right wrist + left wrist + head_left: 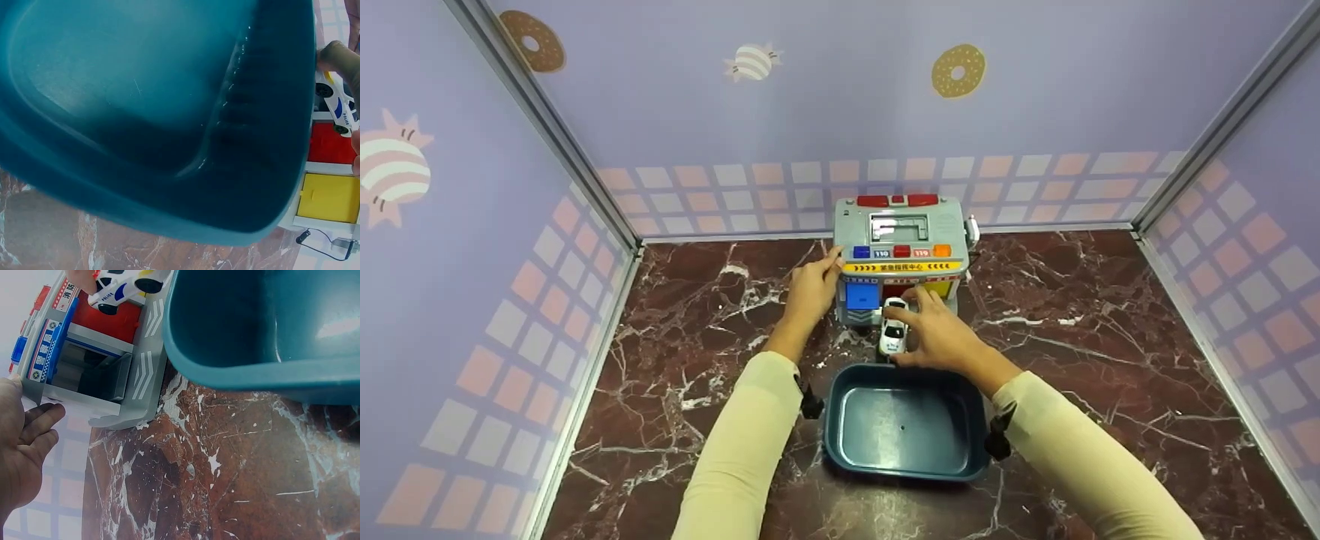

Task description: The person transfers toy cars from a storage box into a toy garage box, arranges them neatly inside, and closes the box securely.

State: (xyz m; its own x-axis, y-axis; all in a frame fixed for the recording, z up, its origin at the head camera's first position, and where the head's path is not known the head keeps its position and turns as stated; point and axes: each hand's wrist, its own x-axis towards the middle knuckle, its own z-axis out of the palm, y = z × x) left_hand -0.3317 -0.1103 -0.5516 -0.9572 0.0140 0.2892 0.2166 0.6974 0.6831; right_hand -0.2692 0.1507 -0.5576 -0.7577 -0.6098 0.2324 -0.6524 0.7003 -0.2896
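A grey toy emergency station (898, 225) stands near the back wall, with blue, red and yellow garage doors along its front. My right hand (941, 330) pinches a white toy police car (894, 335) between thumb and fingers, in front of the station. The car (126, 287) shows a "POLICE" mark on its side in the left wrist view. My left hand (812, 292) touches the station's left side near the roof, its fingers fairly straight. In the left wrist view the blue door (61, 340) is swung up, and the bay (93, 371) behind it shows. Red and yellow doors (329, 197) are down.
A dark teal plastic basin (904, 474) sits just in front of the station, between my forearms. Purple patterned walls (847, 112) enclose the marbled red-brown surface (1095, 360) at the back and both sides. A small handset with a cord (304, 237) hangs at the station's right side.
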